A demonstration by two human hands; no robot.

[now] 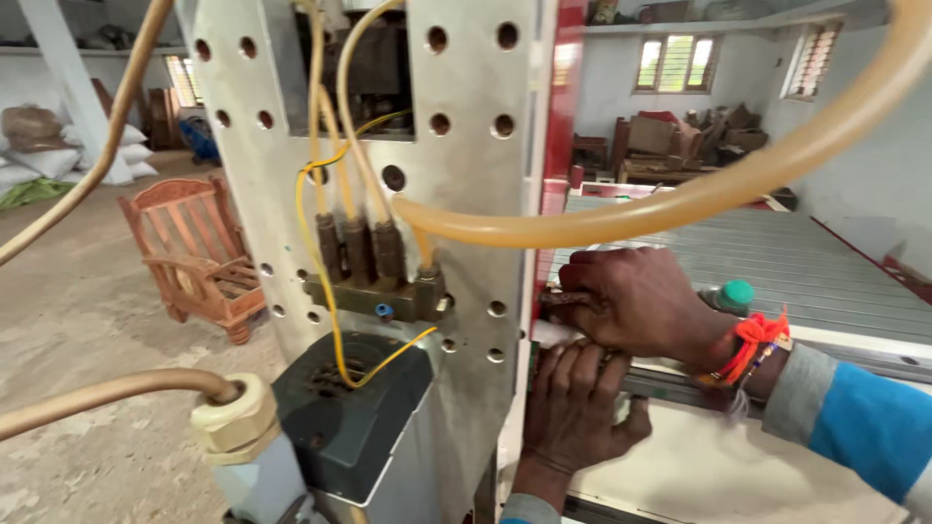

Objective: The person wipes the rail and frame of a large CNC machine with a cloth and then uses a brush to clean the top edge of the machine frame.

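Metal edge of the perforated panel (476, 194) is where both hands work. At three o'clock the right hand (636, 301) closes its fingers around a small dark part (561, 301) — the left hand (573, 408), fingers spread flat, braces just below, steadying it.

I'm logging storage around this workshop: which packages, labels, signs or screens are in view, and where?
Stuffed white and tan sacks: piled against the far left wall, rounded and bulging.
Brown cardboard boxes: heaped under the far right window, boxy and crumpled.
No labels, signs or screens show; near the right hand and left hand there are none.
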